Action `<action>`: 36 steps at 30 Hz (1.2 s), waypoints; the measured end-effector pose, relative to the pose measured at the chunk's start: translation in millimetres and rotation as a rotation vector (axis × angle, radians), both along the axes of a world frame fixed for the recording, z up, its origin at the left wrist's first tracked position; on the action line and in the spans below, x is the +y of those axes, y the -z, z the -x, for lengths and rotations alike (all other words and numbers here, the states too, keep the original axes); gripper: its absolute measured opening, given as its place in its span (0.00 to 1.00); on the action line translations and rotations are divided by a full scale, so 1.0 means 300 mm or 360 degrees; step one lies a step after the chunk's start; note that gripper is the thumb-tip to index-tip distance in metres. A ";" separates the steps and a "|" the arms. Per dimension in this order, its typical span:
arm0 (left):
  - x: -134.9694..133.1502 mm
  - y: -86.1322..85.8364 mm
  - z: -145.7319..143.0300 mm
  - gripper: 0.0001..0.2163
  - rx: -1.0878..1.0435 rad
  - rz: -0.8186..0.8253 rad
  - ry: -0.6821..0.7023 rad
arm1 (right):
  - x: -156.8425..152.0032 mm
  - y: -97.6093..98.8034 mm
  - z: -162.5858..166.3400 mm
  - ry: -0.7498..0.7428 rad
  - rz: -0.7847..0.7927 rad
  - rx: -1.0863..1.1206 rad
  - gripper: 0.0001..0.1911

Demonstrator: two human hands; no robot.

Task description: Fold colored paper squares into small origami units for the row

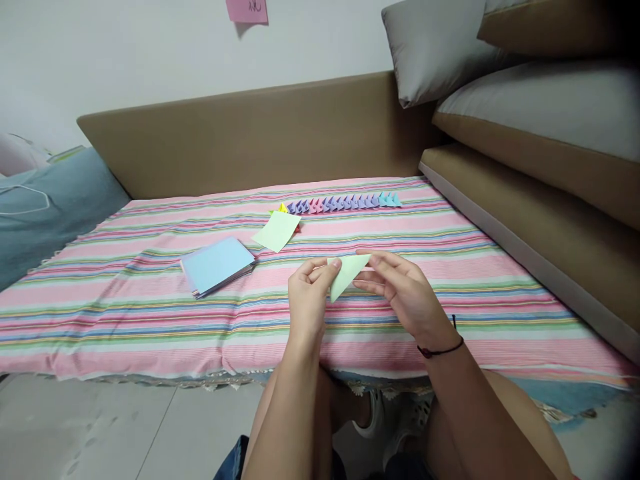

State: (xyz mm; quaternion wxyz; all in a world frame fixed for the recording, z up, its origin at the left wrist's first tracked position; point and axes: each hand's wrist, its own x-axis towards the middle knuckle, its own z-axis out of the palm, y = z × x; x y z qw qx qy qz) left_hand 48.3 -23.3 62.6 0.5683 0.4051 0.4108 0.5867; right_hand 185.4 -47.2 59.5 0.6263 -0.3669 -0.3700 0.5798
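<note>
A pale green paper (347, 272), folded into a triangle, is held between both hands above the striped cloth. My left hand (309, 295) pinches its left corner with thumb and fingers. My right hand (404, 291) pinches its right edge; a dark cord circles that wrist. Further back lie a loose pale green square sheet (277, 231) and a stack of coloured paper squares (216, 265) with a light blue sheet on top. A row of small folded paper pieces (345, 201), purple, pink and teal, runs along the far side of the cloth.
The pink striped cloth (150, 313) covers a low sofa seat with a brown backrest (250, 140). Grey and brown cushions (540, 133) are stacked at right. A blue-grey pillow (45, 207) lies at left. A pink note (247, 10) sticks on the wall.
</note>
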 end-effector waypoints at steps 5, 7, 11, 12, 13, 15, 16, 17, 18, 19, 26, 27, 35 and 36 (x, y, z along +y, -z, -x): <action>0.000 0.001 -0.003 0.12 -0.0030 -0.0018 -0.0007 | 0.000 0.008 0.032 -0.0013 0.0012 -0.0150 0.14; 0.000 0.000 -0.003 0.11 -0.0022 -0.0024 0.0007 | 0.001 0.010 0.038 0.0035 0.0024 -0.0143 0.13; -0.002 -0.004 0.000 0.12 -0.0007 -0.0017 0.0039 | 0.002 0.008 0.034 -0.0004 0.0042 -0.0110 0.11; -0.003 -0.005 0.002 0.12 -0.0006 -0.0015 0.0040 | 0.002 0.009 0.032 -0.0011 0.0033 -0.0106 0.11; -0.003 -0.006 0.003 0.11 -0.0001 -0.0012 0.0039 | 0.002 0.009 0.029 -0.0013 0.0021 -0.0097 0.11; -0.003 -0.007 0.005 0.11 0.0011 -0.0004 0.0047 | 0.003 0.012 0.024 -0.0005 0.0001 -0.0060 0.10; -0.002 -0.007 0.005 0.11 0.0015 0.0000 0.0056 | 0.003 0.014 0.022 0.0002 -0.0006 -0.0044 0.11; -0.001 -0.006 0.006 0.11 0.0014 0.0004 0.0063 | 0.003 0.015 0.021 0.0008 -0.0009 -0.0034 0.11; 0.000 -0.004 0.006 0.11 0.0004 0.0008 0.0065 | 0.004 0.017 0.019 0.0005 -0.0009 -0.0035 0.12; 0.001 -0.002 0.006 0.11 -0.0018 0.0016 0.0057 | 0.004 0.018 0.019 -0.0013 -0.0012 -0.0045 0.12; 0.005 0.009 0.003 0.12 -0.0074 -0.0026 0.0071 | 0.005 0.018 0.035 -0.0080 -0.0151 -0.0209 0.14; 0.005 0.009 0.003 0.12 -0.0020 -0.0067 0.0063 | 0.004 0.018 0.036 -0.0066 -0.0159 -0.0213 0.13; -0.001 0.003 0.000 0.11 0.0377 -0.0242 0.0139 | 0.004 0.024 0.020 0.0064 -0.0173 -0.0358 0.14; -0.002 0.000 -0.001 0.12 0.0384 -0.0236 0.0154 | 0.005 0.024 0.019 0.0089 -0.0173 -0.0386 0.15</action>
